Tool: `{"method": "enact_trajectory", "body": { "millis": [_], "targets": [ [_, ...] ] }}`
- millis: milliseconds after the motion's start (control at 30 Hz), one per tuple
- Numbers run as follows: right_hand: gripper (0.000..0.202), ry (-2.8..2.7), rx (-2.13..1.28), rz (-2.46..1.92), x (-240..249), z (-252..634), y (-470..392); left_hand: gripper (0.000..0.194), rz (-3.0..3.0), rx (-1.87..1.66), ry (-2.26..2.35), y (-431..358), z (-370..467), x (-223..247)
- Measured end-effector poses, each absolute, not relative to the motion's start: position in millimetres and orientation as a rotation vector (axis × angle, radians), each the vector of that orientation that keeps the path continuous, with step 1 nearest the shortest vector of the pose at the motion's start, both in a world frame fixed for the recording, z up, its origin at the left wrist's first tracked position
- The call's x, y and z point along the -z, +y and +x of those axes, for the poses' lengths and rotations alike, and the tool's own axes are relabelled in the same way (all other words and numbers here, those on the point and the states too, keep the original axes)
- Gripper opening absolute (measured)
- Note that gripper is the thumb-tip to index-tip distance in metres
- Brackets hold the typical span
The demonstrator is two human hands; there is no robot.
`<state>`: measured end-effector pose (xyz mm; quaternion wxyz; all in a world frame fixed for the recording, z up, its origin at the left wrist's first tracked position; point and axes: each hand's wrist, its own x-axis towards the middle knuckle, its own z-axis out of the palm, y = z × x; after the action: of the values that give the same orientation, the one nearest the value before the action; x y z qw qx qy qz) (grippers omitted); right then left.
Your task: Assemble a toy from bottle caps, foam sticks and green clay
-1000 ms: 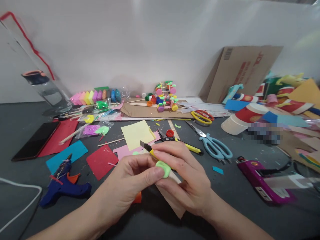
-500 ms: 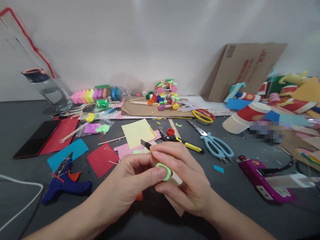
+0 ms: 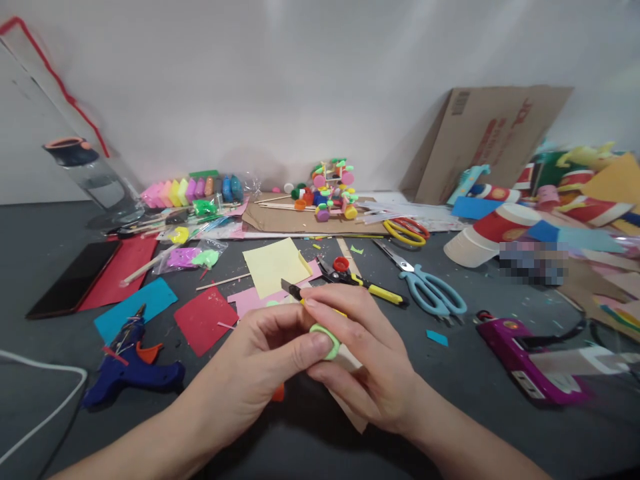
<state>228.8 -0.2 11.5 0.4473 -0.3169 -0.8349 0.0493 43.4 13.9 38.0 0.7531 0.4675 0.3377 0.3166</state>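
Observation:
A light green clay piece (image 3: 326, 340), small and rounded, is pinched between the thumb and fingers of my left hand (image 3: 275, 367). The fingers of my right hand (image 3: 367, 353) curl round the same piece from the right and touch it, so both hands meet over the table. Just beyond my fingertips lies a utility knife (image 3: 291, 289), its blade pointing up and left, partly hidden by my right hand. Pale yellow paper (image 3: 273, 263) rests on pink paper (image 3: 245, 302) behind the hands. Under my right hand a cardboard piece (image 3: 350, 403) shows.
To the left are a blue glue gun (image 3: 130, 370), a red square (image 3: 205, 320) and a phone (image 3: 73, 277). Blue scissors (image 3: 430, 287), yellow-handled pliers (image 3: 380, 291) and a purple device (image 3: 530, 367) lie right. A clay model (image 3: 335, 190) stands at the back.
The green piece and the fingers of my right hand have shifted very slightly left. Both hands keep nearly the same pose.

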Motion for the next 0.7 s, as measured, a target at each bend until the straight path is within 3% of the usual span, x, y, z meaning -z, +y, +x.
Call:
{"method": "enact_trajectory", "body": {
  "millis": [267, 700],
  "targets": [
    [0.036, -2.068, -0.108, -0.765, -10.8, 230.0, 1.9, 0.012, 0.986, -0.681, 0.690, 15.6, 43.8, -39.9],
    [0.032, -2.020, -0.108, -0.765, -12.3, 230.7, 1.6, 0.021, 0.992, -0.607, 0.575, 15.8, 43.9, -40.2]
  ]
}}
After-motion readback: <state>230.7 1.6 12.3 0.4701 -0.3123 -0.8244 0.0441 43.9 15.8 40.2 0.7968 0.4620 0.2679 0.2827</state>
